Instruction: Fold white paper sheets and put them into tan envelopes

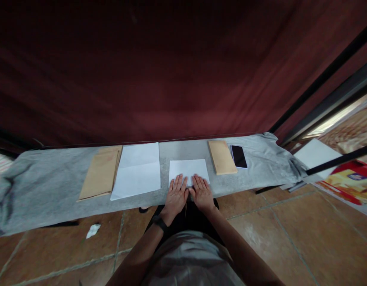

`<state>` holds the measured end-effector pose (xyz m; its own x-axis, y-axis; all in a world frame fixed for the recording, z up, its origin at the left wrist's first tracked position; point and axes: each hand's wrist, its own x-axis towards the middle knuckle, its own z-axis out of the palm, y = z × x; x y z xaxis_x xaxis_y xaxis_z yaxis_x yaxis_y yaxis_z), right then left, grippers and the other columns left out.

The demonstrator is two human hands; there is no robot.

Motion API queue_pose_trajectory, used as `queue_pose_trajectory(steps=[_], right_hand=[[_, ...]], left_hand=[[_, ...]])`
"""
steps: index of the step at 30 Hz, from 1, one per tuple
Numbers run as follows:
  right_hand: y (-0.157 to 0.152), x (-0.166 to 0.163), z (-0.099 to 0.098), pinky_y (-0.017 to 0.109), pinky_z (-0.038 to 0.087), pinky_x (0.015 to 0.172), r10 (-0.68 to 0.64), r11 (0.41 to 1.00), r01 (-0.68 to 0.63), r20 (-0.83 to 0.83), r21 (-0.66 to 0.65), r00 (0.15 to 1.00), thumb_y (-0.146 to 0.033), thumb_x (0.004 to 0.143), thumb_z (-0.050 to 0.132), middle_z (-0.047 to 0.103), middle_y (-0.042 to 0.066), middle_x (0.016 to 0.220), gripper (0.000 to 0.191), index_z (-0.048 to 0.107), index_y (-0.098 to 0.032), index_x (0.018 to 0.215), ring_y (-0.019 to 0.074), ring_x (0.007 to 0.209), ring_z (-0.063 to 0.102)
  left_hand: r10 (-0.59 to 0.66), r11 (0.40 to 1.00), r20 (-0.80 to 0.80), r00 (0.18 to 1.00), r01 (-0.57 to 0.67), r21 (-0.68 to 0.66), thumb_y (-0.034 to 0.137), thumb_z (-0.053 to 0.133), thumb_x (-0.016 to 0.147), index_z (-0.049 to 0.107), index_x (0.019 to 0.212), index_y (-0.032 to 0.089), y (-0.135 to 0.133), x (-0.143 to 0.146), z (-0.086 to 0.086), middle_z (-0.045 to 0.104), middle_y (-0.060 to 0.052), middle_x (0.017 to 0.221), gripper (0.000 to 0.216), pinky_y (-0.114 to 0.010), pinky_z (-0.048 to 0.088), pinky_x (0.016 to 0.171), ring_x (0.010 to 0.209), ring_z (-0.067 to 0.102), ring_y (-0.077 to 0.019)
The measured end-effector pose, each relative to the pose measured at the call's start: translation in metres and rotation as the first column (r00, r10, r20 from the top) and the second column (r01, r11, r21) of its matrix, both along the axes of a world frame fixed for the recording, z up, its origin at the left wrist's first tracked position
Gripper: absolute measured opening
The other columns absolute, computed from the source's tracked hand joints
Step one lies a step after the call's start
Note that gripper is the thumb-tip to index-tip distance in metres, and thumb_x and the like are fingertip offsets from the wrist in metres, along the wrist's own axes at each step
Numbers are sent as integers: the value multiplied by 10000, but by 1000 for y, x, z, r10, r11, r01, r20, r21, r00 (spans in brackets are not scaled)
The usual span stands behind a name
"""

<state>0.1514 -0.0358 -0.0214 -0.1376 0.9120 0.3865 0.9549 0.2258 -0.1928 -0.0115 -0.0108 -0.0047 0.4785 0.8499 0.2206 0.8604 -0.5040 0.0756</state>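
A white sheet of paper (188, 167), apparently folded over, lies on the cloth-covered bench in front of me. My left hand (176, 197) rests flat on its near left part, fingers stretched out, with a dark band on the wrist. Beside it, my right hand (201, 193) presses flat on the near right part, its fingers also extended. The two thumbs come close together at the near edge. To the left is a stack of larger white paper (138, 171) with a crease across it. Brown envelopes (101, 171) lie farther left, and another pile of brown envelopes (222, 157) sits at right.
A phone (238, 156) lies right of the right-hand envelopes. Grey cloth (52, 178) covers the narrow bench, with a dark red curtain (171, 79) behind. A crumpled white tissue (93, 230) is on the tiled floor. A red and yellow box (350, 182) stands at far right.
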Motion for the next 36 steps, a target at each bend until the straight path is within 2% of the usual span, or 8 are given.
queue_pose_trajectory(steps=[7, 10, 14, 17, 20, 26, 31, 36], right_hand=[[-11, 31, 1, 480, 315, 1174, -22, 1000, 22, 23, 13, 999, -387, 1058, 380, 439, 159, 1555, 569, 335, -113, 1555, 280, 1442, 400], [-13, 34, 1, 496, 313, 1171, -44, 999, 44, 21, 14, 999, -382, 1061, 373, 441, 167, 1551, 571, 327, -105, 1558, 291, 1434, 407], [-14, 32, 0, 502, 306, 1173, -55, 998, 55, 13, 12, 998, -386, 1059, 374, 442, 163, 1552, 569, 337, -107, 1554, 297, 1426, 414], [-14, 31, 0, 503, 299, 1176, -71, 997, 71, 18, 8, 997, -373, 1058, 373, 451, 167, 1545, 559, 350, -104, 1548, 293, 1426, 412], [-14, 31, -1, 498, 290, 1184, -73, 997, 72, 29, 11, 997, -353, 1059, 367, 445, 171, 1548, 550, 353, -95, 1545, 290, 1437, 399], [-15, 30, -3, 491, 282, 1193, -75, 997, 75, 18, 21, 997, -374, 1058, 375, 432, 155, 1561, 578, 300, -119, 1571, 279, 1445, 391], [-14, 29, -3, 491, 272, 1191, -84, 996, 84, 21, 19, 996, -377, 1058, 360, 430, 151, 1563, 578, 301, -118, 1571, 290, 1435, 402], [-13, 28, -3, 497, 275, 1186, -89, 996, 89, 19, 13, 996, -376, 1057, 353, 434, 156, 1559, 580, 307, -103, 1566, 296, 1434, 401]], left_hand=[[86, 996, 85, 993, -88, 19, 422, 373, 1022, 303, 1544, 32, -9, -8, -5, 321, -229, 1596, 655, -497, 304, 1216, 1515, 247, -300], [127, 991, 113, 985, -131, 27, 421, 357, 1026, 266, 1554, 18, -14, -12, -6, 330, -246, 1586, 670, -522, 316, 1206, 1508, 264, -312], [140, 989, 128, 982, -146, 38, 368, 319, 1035, 279, 1549, 23, -9, -5, 4, 364, -236, 1575, 620, -538, 287, 1217, 1505, 280, -303], [13, 1000, 100, 995, -13, -4, 350, 294, 1042, 335, 1531, 47, 2, 12, 12, 384, -185, 1581, 576, -473, 285, 1233, 1504, 298, -257], [-80, 994, 65, 995, 84, -64, 378, 290, 1042, 376, 1508, 35, 15, 29, 12, 399, -188, 1573, 585, -437, 307, 1223, 1491, 330, -247], [-44, 995, 32, 999, 47, -93, 398, 303, 1030, 333, 1540, 60, 43, 38, 2, 364, -178, 1594, 612, -466, 272, 1226, 1513, 279, -256], [9, 991, -4, 1000, -9, -131, 422, 306, 1028, 345, 1536, 57, 80, 46, 2, 346, -174, 1605, 627, -452, 226, 1240, 1514, 277, -259], [44, 991, 24, 999, -41, -129, 448, 259, 1034, 360, 1540, 103, 108, 53, 2, 376, -153, 1594, 621, -491, 249, 1224, 1503, 305, -266]])
